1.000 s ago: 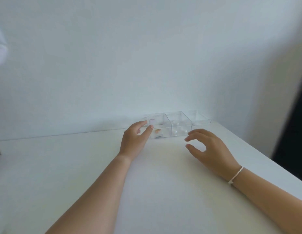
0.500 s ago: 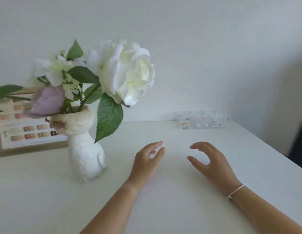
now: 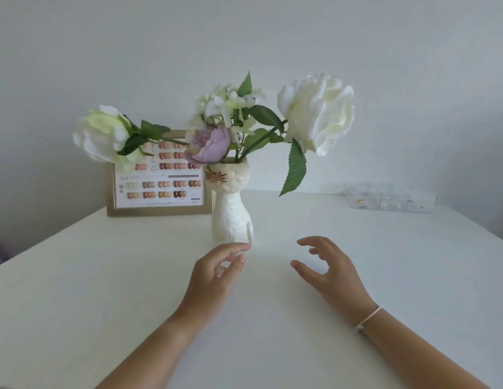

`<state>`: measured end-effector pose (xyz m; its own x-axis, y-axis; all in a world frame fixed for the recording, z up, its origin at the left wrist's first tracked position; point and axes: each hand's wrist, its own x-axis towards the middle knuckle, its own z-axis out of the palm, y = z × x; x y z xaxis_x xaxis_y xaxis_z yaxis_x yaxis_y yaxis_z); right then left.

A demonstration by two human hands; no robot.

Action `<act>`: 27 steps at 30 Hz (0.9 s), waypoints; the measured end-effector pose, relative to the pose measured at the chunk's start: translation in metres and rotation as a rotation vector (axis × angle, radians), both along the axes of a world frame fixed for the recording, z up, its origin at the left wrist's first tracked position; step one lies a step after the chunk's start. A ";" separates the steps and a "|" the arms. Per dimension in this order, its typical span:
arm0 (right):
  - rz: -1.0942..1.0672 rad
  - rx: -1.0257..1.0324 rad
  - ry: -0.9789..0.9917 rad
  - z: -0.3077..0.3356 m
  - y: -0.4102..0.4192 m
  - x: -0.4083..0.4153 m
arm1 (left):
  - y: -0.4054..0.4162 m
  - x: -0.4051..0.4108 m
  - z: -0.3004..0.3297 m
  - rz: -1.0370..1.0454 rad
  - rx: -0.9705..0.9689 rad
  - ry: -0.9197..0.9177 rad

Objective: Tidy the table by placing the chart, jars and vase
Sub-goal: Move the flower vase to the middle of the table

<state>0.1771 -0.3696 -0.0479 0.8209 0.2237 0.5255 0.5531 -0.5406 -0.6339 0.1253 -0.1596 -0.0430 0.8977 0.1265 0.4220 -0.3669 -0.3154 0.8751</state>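
I see both hands released, holding nothing. Left hand hovers just before the white cat-shaped ceramic vase of white and lilac flowers, mid-counter. Right hand apart, fingers spread. Gold-framed nail-colour chart stands behind the vase. Clear plastic jars sit far right by the wall.

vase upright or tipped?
Upright. The cat-shaped vase stands on its base on the table, neck vertical, flowers spreading above; neither hand touches it.
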 end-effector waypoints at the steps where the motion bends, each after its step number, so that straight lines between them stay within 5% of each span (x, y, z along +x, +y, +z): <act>1: 0.018 0.003 0.006 -0.001 0.010 -0.001 | 0.008 -0.003 0.000 0.017 -0.010 0.003; 9: 0.069 0.175 0.094 -0.002 0.073 0.007 | 0.050 0.000 0.002 0.136 -0.038 0.038; 17: 0.087 0.243 0.222 0.002 0.097 0.030 | 0.058 0.039 0.003 0.032 -0.069 0.187; 27: 0.158 0.325 0.256 0.000 0.108 0.053 | 0.061 0.076 0.003 -0.142 -0.112 0.141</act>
<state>0.2296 -0.2615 -0.0476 0.9026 0.2135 0.3737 0.4163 -0.2123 -0.8841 0.2016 -0.0986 -0.0400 0.9589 0.0340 0.2817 -0.2724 -0.1672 0.9475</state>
